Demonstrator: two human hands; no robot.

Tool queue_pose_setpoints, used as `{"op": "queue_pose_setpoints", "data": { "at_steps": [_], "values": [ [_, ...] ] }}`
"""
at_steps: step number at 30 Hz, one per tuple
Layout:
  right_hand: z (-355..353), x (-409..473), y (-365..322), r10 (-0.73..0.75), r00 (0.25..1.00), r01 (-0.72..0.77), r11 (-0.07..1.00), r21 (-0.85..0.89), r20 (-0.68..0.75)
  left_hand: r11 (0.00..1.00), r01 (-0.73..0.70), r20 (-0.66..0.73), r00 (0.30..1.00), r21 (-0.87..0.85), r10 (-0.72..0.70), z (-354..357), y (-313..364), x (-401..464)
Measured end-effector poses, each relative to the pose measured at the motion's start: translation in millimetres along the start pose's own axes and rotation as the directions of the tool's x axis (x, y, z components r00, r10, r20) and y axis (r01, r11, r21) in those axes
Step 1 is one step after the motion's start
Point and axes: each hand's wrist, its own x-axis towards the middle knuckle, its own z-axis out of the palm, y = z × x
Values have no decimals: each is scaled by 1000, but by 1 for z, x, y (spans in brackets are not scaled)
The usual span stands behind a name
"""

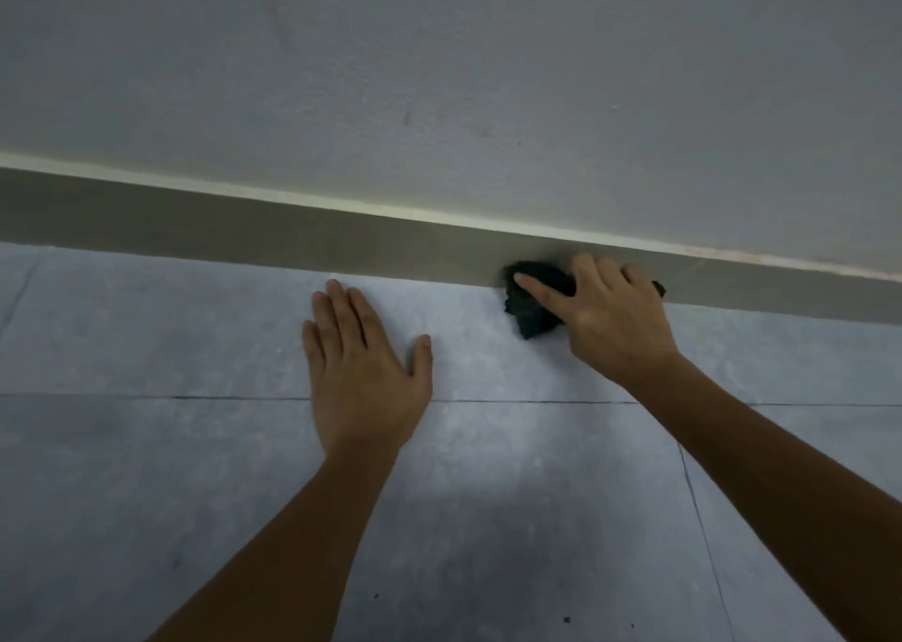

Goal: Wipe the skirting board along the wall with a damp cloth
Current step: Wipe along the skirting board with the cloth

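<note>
A grey-brown skirting board (244, 226) runs across the view from upper left down to the right, where wall meets floor. My right hand (610, 314) presses a dark bunched cloth (532, 304) against the board's lower part, fingers spread over it. The cloth's left and bottom folds stick out from under the hand, and a small corner shows past the hand on the right. My left hand (361, 373) lies flat on the floor just in front of the board, fingers together and pointing at the wall, holding nothing.
A pale textured wall (439, 80) rises above the board, with a light strip along the board's top edge. The floor (146, 470) is grey tile with thin dark joint lines and a few small dark specks near the bottom.
</note>
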Motion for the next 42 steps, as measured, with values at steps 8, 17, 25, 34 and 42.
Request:
{"op": "queue_pose_setpoints", "data": {
  "at_steps": [8,17,25,34,42],
  "values": [
    [6,25,-31,-56,994,56,998,-2,-96,997,-72,15,997,35,72,-2,2,1],
    [-2,-5,12,85,987,-82,996,28,-133,957,-287,46,957,40,285,1,1,5],
    [32,-22,-36,373,928,-371,921,119,5,955,-281,81,958,94,274,7,0,6],
    [-23,64,-82,397,121,-388,-825,412,910,961,-253,87,966,113,244,9,2,10],
    [-6,63,-42,591,-122,-115,-806,580,797,959,-254,99,965,129,242,9,2,11]
  ]
}}
